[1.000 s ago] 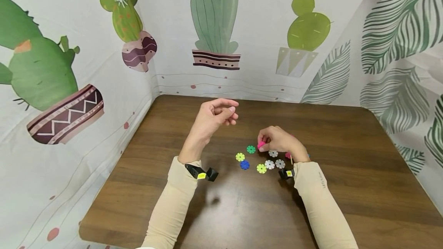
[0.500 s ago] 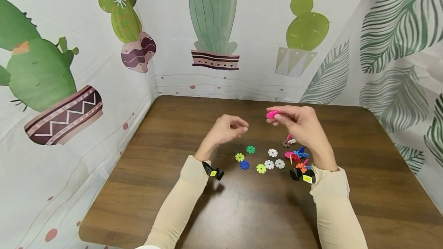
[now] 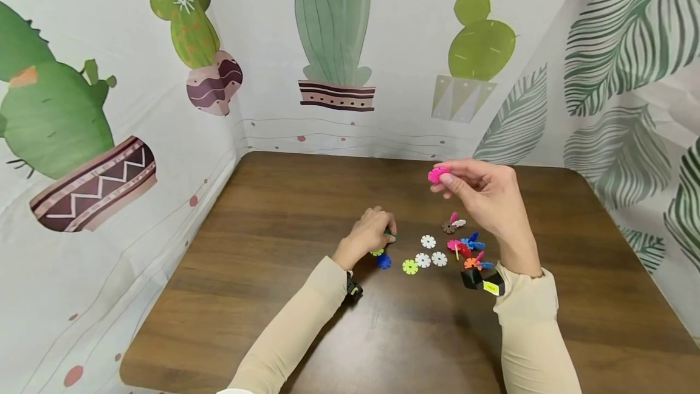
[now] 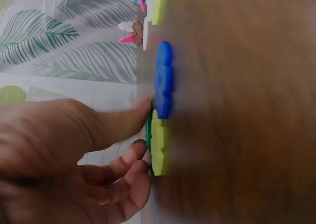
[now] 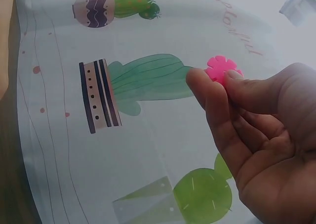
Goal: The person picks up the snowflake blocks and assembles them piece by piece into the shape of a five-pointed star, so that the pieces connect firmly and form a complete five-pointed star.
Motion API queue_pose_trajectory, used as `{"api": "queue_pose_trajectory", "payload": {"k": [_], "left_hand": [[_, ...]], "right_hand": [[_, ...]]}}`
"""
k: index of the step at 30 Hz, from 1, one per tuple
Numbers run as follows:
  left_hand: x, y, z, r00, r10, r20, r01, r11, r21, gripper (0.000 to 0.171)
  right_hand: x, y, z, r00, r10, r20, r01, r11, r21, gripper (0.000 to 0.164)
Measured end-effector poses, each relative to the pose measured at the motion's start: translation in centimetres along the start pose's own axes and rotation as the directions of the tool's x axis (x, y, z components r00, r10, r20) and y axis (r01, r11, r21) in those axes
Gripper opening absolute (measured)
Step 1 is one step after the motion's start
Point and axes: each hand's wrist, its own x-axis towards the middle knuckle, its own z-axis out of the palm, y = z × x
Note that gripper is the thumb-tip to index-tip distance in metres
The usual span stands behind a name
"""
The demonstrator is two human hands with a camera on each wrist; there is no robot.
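The left hand [image 3: 372,230] has come down to the worktop [image 3: 262,230]; half a second ago it hung above the discs with nothing between thumb and fingers. Now its thumb and fingers are curled in at the edges of the green disc [image 4: 148,131], which lies on the worktop, partly hidden. A yellow disc [image 4: 157,150] and the blue disc [image 4: 164,80] lie just beside it.

The right hand [image 3: 489,193] pinches the pink disc [image 5: 222,68] between thumb and fingers, as it did before. A second ago that disc was low among the others; now it is held well above the worktop, slightly farther right than half a second ago.

Three white discs [image 3: 423,260] and a second yellow disc [image 3: 410,267] lie where they did, with the joined pieces [image 3: 463,249] to their right.
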Motion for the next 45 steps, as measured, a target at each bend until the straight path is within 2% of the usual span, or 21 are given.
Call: {"api": "queue_pose_trajectory", "payload": {"k": [3, 8, 12, 19, 23, 27, 29, 32, 34, 35, 38, 41, 43, 45], "left_hand": [[0.0, 0.2, -0.1, 1.0, -0.021, -0.004, 0.021, 1.0, 0.012, 0.012], [0.0, 0.5, -0.1, 0.999, -0.027, 0.018, 0.026, 0.999, 0.026, 0.026], [0.0, 0.4, 0.0, 0.999, -0.024, 0.024, 0.023, 0.998, 0.051, 0.02], [-0.1, 0.3, 0.2, 0.995, -0.093, 0.03, 0.091, 0.993, 0.076, 0.013], [-0.2, 0.2, 0.3, 0.997, -0.082, 0.013, 0.081, 0.994, 0.078, 0.016], [-0.1, 0.0, 0.2, 0.999, -0.049, 0.009, 0.049, 0.998, 0.028, 0.023], [0.0, -0.2, 0.1, 1.0, -0.01, -0.009, 0.01, 1.0, -0.022, 0.024], [-0.2, -0.3, -0.8, 0.998, 0.058, -0.037, -0.063, 0.982, -0.177, 0.022], [-0.6, -0.1, -2.3, 0.994, 0.087, -0.072, -0.106, 0.939, -0.327, 0.02], [-1.0, 0.1, -3.3, 0.991, 0.097, -0.095, -0.128, 0.904, -0.409, 0.019], [-2.5, 0.8, -6.8, 0.976, 0.1, -0.191, -0.2, 0.753, -0.626, 0.02], [-4.2, 1.2, -9.9, 0.954, 0.101, -0.283, -0.284, 0.605, -0.744, 0.021], [-5.2, 1.4, -11.3, 0.945, 0.098, -0.313, -0.316, 0.524, -0.791, 0.022], [-6.1, 1.6, -12.4, 0.942, 0.1, -0.32, -0.329, 0.461, -0.824, 0.023]], "right_hand": [[0.1, -0.2, 0.0, 1.0, -0.014, 0.005, 0.014, 1.0, 0.003, 0.02], [0.0, -0.5, 0.1, 1.0, -0.008, 0.003, 0.008, 1.0, 0.003, 0.019], [-0.1, -0.6, 0.1, 1.0, -0.01, -0.005, 0.01, 1.0, 0.0, 0.019], [0.0, -0.6, -0.1, 1.0, -0.001, -0.014, 0.001, 1.0, 0.015, 0.017], [-0.1, -0.6, -0.2, 1.0, -0.007, -0.014, 0.007, 1.0, 0.02, 0.017], [-0.2, -0.7, -0.1, 1.0, -0.008, -0.01, 0.008, 1.0, 0.029, 0.018], [-0.2, -0.7, -0.2, 1.0, -0.007, -0.01, 0.007, 1.0, 0.021, 0.018], [-0.4, -0.7, -0.2, 1.0, -0.005, -0.014, 0.005, 1.0, 0.023, 0.018], [-0.5, -0.7, -0.2, 1.0, -0.015, -0.016, 0.015, 0.999, 0.029, 0.018], [-0.5, -0.7, -0.1, 1.0, -0.022, -0.017, 0.022, 0.999, 0.033, 0.019], [-0.4, -0.9, -0.2, 0.999, -0.047, -0.02, 0.047, 0.998, 0.045, 0.02], [-0.3, -1.0, -0.2, 0.998, -0.055, -0.026, 0.057, 0.995, 0.078, 0.02], [-0.3, -1.1, -0.2, 0.998, -0.049, -0.032, 0.052, 0.992, 0.117, 0.02], [-0.4, -1.1, -0.2, 0.998, -0.041, -0.038, 0.046, 0.989, 0.144, 0.019]]}}
